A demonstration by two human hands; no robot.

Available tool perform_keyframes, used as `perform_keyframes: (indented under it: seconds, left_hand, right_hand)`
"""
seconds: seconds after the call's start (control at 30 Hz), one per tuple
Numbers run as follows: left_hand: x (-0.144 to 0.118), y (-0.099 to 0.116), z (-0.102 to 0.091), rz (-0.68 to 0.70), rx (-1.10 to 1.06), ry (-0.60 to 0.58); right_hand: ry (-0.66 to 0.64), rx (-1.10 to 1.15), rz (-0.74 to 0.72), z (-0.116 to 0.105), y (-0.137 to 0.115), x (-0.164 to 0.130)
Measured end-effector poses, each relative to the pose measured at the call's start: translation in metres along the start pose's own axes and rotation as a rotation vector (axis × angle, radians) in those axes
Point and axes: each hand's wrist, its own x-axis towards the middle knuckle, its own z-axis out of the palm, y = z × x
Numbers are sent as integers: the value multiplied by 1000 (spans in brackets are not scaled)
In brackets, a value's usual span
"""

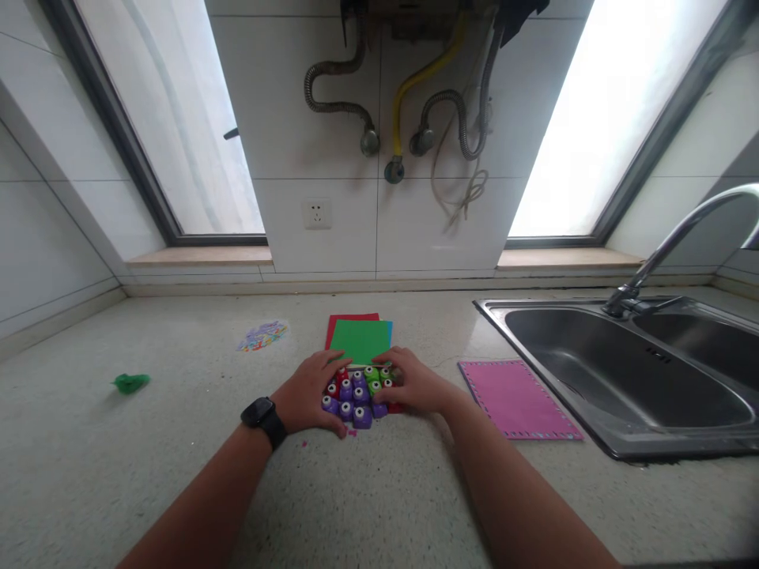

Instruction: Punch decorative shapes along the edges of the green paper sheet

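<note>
A tight cluster of small craft punches (359, 391) in purple, red and green stands on the counter, each with a white round mark and dark centre on top. My left hand (311, 393), a black watch on its wrist, cups the left side of the cluster with fingers and thumb spread. On the right side, my right hand (418, 383) has its thumb and fingers bent around a punch at the cluster's edge; its fingers partly cover the punches there. Directly behind lies a stack of coloured paper, green sheet (360, 340) uppermost, with red and blue edges showing.
A pink sheet (515, 399) with punched edges lies right of my arm, beside the steel sink (569, 348) and faucet (664, 245). Further left are a patch of multicoloured bits (262, 336) and a crumpled green item (130, 383). Pink scraps (352, 432) lie near the punches.
</note>
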Motion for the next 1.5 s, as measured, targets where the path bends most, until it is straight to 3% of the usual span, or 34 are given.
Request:
perform_keyframes:
  seconds: [0.13,0.3,0.43,0.67,0.87,1.17,1.5]
  left_hand:
    - [-8,-4,-5,-47,-133,133]
    - [-7,-22,-6,-223,-225,294]
    - [-2,-31,-4,-326,-288,349]
    - [-12,-20,-8,-369,-315,372]
    - [-29,-7,-15,-437,-263,278]
    - [-23,-15,-20,-126,-268,111]
    - [-25,-14,-27,-136,-365,76]
  right_hand:
    - [205,-57,86,5,12,7]
    - [181,-122,139,10,22,13]
    - [175,-138,164,13,21,15]
    - [232,-107,185,9,19,17]
    - [325,31,279,7,23,18]
    - [464,288,366,8,40,21]
    - [676,528,466,9,48,20]
